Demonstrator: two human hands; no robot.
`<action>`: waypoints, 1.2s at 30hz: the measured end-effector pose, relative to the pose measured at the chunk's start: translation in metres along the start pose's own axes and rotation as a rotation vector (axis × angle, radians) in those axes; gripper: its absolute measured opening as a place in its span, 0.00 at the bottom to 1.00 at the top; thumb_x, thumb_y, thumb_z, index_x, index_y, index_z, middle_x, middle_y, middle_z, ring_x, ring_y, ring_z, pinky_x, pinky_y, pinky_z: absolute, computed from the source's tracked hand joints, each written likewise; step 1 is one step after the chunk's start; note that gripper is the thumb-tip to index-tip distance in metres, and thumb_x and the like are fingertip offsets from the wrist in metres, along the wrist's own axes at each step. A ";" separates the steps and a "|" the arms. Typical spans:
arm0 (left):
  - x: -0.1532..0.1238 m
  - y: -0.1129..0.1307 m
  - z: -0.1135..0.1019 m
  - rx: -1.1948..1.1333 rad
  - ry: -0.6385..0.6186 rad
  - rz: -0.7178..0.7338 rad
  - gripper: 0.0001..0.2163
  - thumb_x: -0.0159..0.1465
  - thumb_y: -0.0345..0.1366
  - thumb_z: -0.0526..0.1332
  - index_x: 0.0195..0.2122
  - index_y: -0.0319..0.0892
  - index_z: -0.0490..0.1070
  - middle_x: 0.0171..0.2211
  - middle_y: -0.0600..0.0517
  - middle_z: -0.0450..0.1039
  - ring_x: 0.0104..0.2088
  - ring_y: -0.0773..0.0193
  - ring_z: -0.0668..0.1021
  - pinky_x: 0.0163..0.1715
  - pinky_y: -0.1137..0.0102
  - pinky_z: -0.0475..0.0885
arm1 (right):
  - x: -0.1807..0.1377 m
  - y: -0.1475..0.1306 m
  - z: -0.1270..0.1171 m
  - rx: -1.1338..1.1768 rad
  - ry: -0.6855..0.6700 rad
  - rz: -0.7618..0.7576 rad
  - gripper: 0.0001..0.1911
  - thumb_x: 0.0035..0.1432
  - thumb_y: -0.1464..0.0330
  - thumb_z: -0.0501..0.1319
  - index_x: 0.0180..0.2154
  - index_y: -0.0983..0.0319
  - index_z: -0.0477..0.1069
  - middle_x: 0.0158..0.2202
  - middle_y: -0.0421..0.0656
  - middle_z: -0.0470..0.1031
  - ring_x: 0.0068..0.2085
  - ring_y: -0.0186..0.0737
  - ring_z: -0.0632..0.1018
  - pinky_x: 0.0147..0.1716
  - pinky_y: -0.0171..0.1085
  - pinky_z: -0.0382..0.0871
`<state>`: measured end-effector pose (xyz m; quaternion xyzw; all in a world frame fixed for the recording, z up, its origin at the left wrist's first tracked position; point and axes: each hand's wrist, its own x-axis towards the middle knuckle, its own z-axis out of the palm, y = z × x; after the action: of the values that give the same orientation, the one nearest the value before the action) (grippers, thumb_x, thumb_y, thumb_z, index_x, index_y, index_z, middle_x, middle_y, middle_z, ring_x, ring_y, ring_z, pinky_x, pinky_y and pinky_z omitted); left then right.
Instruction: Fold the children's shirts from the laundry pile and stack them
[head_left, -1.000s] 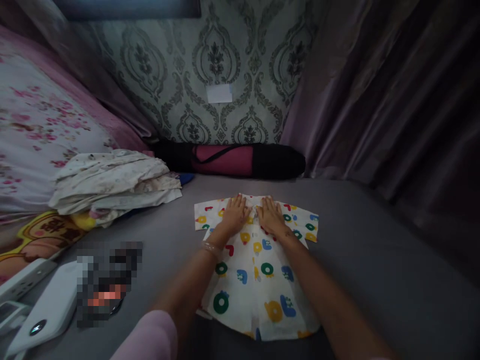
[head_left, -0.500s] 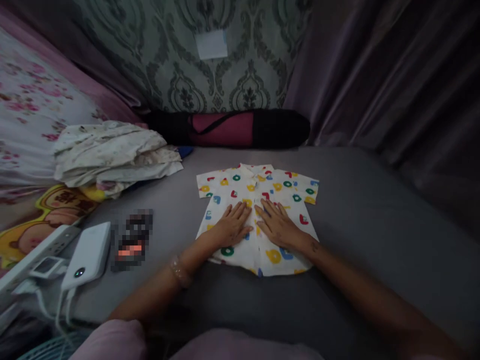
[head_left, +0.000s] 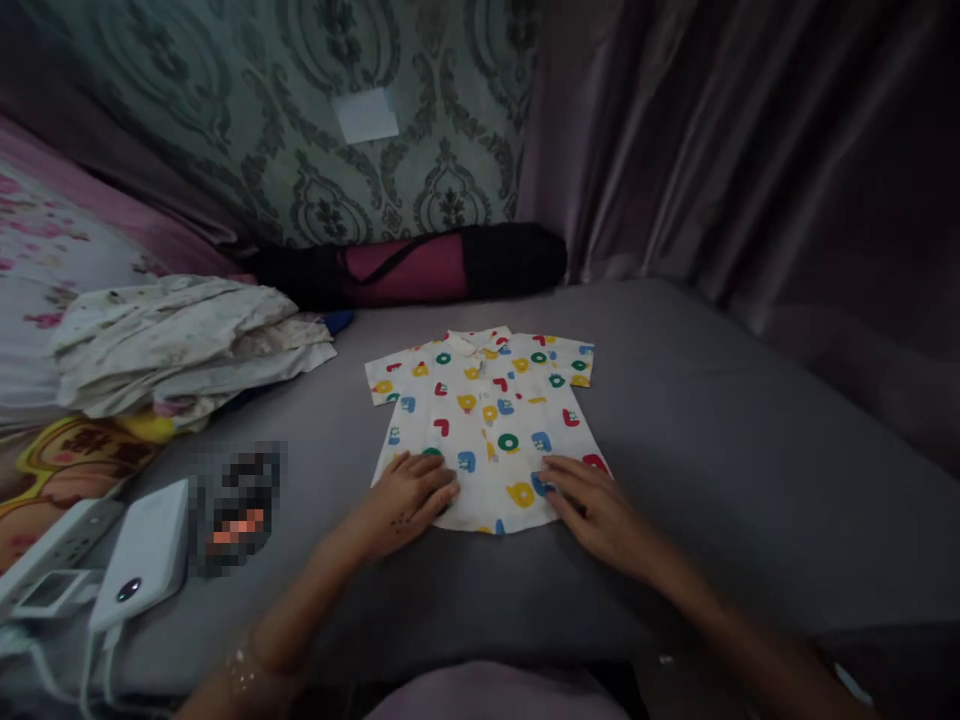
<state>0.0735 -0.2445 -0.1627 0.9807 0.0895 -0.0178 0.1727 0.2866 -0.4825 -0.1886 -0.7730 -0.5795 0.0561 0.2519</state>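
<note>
A small white child's shirt point(head_left: 487, 420) with red, yellow, green and blue prints lies flat and face up on the grey bed sheet point(head_left: 720, 470). My left hand point(head_left: 401, 500) rests palm down on the shirt's lower left hem, fingers stretched out. On the lower right hem lies my right hand point(head_left: 592, 510), also flat with fingers spread. Neither hand holds anything.
A heap of pale crumpled clothes point(head_left: 180, 340) lies at the left. A white power bank point(head_left: 142, 555) and a power strip point(head_left: 45, 560) sit at the near left. A black and pink rolled bag point(head_left: 420, 270) lies against the patterned wall. Purple curtains point(head_left: 750, 160) hang at the right.
Both hands have slid down the shirt from the collar, over the middle, to the bottom hem, and moved apart. The shirt now lies smooth.
</note>
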 end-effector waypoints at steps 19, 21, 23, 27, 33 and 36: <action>0.350 0.095 0.022 -0.358 0.223 -0.157 0.08 0.54 0.37 0.67 0.32 0.37 0.75 0.33 0.44 0.77 0.38 0.55 0.79 0.40 0.67 0.73 | 0.009 0.015 0.001 -0.252 0.257 0.675 0.19 0.65 0.58 0.50 0.46 0.66 0.66 0.39 0.53 0.77 0.40 0.50 0.78 0.38 0.42 0.66; 0.358 0.104 0.027 -0.315 0.215 -0.212 0.12 0.52 0.38 0.69 0.35 0.36 0.75 0.41 0.38 0.76 0.47 0.48 0.77 0.45 0.62 0.72 | 0.012 0.014 -0.003 -0.229 0.199 0.738 0.22 0.66 0.57 0.47 0.49 0.66 0.66 0.38 0.54 0.78 0.39 0.52 0.79 0.36 0.42 0.66; 0.363 0.111 0.031 -0.280 0.203 -0.249 0.14 0.53 0.36 0.69 0.38 0.35 0.76 0.48 0.35 0.73 0.52 0.45 0.73 0.49 0.60 0.70 | 0.015 0.012 -0.008 -0.207 0.128 0.816 0.21 0.66 0.57 0.46 0.45 0.64 0.68 0.35 0.53 0.79 0.37 0.52 0.80 0.33 0.42 0.65; 0.370 0.118 0.037 -0.260 0.181 -0.287 0.10 0.59 0.31 0.62 0.41 0.33 0.76 0.49 0.33 0.72 0.53 0.45 0.73 0.50 0.61 0.69 | 0.017 0.009 -0.013 -0.202 0.069 0.831 0.15 0.66 0.61 0.47 0.37 0.60 0.69 0.33 0.49 0.79 0.36 0.50 0.80 0.30 0.40 0.63; 0.379 0.116 0.038 -0.377 0.217 -0.373 0.08 0.56 0.24 0.62 0.36 0.33 0.77 0.43 0.32 0.75 0.50 0.44 0.75 0.47 0.60 0.70 | 0.009 0.009 -0.004 -0.287 0.186 0.707 0.07 0.62 0.67 0.52 0.32 0.59 0.65 0.34 0.46 0.76 0.37 0.45 0.78 0.32 0.38 0.62; 0.380 0.108 0.035 -0.511 0.289 -0.426 0.06 0.55 0.27 0.64 0.34 0.36 0.76 0.38 0.38 0.77 0.47 0.48 0.77 0.45 0.64 0.70 | 0.007 0.012 0.001 -0.295 0.253 0.649 0.06 0.62 0.68 0.52 0.31 0.58 0.64 0.32 0.45 0.75 0.35 0.43 0.77 0.32 0.37 0.61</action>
<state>0.4666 -0.2915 -0.1842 0.8576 0.3169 0.1083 0.3904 0.2988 -0.4779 -0.1931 -0.9453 -0.2705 -0.0471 0.1764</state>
